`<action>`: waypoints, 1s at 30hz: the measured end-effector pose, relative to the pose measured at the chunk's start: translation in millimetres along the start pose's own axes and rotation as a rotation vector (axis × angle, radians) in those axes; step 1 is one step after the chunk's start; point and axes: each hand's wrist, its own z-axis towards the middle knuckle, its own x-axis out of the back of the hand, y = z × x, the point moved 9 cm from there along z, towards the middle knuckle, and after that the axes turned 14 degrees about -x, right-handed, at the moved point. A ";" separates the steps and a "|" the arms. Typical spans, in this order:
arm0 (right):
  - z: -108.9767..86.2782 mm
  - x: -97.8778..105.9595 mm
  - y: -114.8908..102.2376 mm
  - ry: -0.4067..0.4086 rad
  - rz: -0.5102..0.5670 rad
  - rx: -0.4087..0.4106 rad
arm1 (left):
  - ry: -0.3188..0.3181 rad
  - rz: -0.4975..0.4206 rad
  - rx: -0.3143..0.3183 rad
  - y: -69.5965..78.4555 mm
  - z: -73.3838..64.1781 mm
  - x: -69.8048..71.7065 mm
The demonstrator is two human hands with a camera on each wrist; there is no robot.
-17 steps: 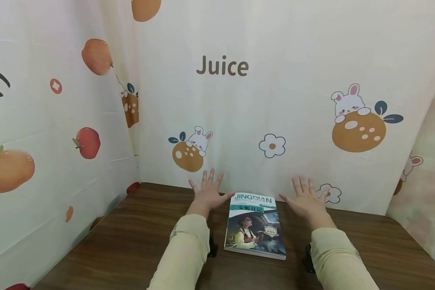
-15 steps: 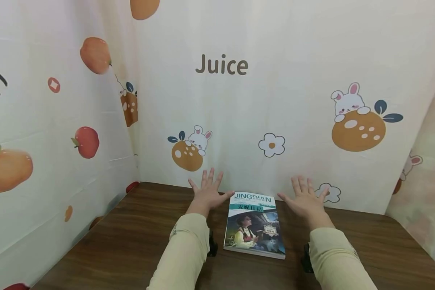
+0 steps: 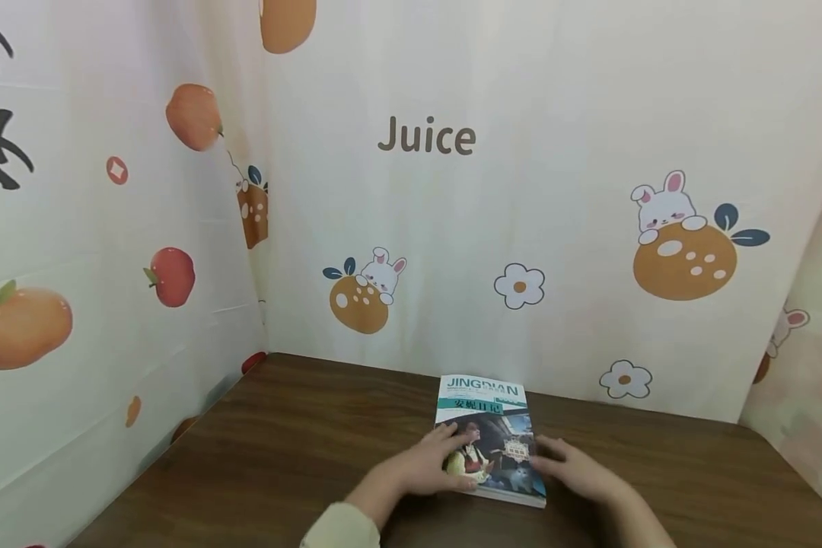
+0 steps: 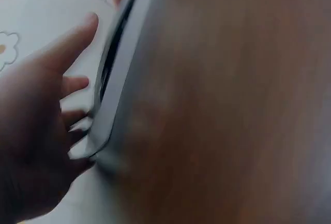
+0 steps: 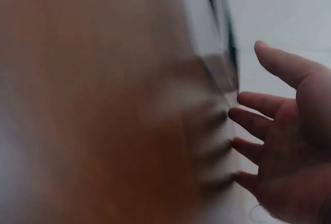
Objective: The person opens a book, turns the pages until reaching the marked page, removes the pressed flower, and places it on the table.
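Observation:
A paperback book (image 3: 488,434) with an illustrated cover and teal lettering lies face up on the brown table. My left hand (image 3: 421,466) is at its lower left, fingers and thumb overlapping the cover in the head view. In the left wrist view, fingertips (image 4: 83,123) of that hand are right at the book's side (image 4: 116,87), while the thumb stands apart. On the other side my right hand (image 3: 578,468) has its fingers close to the book's right edge. The right wrist view shows relaxed fingers (image 5: 253,123) beside the book (image 5: 201,22), their tips at the tabletop, thumb raised.
The wood-grain table (image 3: 301,426) extends to both sides of the book. Behind it hangs a pale curtain (image 3: 452,228) printed with fruit, rabbits and the word Juice. Another printed curtain (image 3: 96,365) runs along the left side.
Both hands, earlier raised with spread fingers beyond the book's sides, have drawn back and inward to its left and right edges. The head view has shifted slightly; the book lies still.

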 end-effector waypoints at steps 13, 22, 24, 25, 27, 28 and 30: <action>-12.7 -22.6 21.5 0.090 -0.016 0.058 | 0.124 0.239 0.057 3.7 -0.8 -22.0; -10.8 -16.7 13.5 0.162 -0.093 0.048 | 0.124 0.266 0.054 5.0 4.7 -15.5; -11.9 -16.2 11.4 0.186 -0.110 0.046 | 0.130 0.268 0.049 5.3 4.9 -14.4; -12.6 -16.3 10.4 0.197 -0.120 0.045 | 0.131 0.271 0.047 5.3 5.0 -14.1; -13.6 -16.4 8.7 0.227 -0.149 0.044 | 0.137 0.267 0.040 5.4 4.8 -13.6; -13.9 -16.8 8.7 0.238 -0.163 0.038 | 0.142 0.255 0.038 5.2 4.4 -13.4; -13.8 -18.0 9.1 0.256 -0.185 0.027 | 0.158 0.209 0.043 3.2 2.7 -12.6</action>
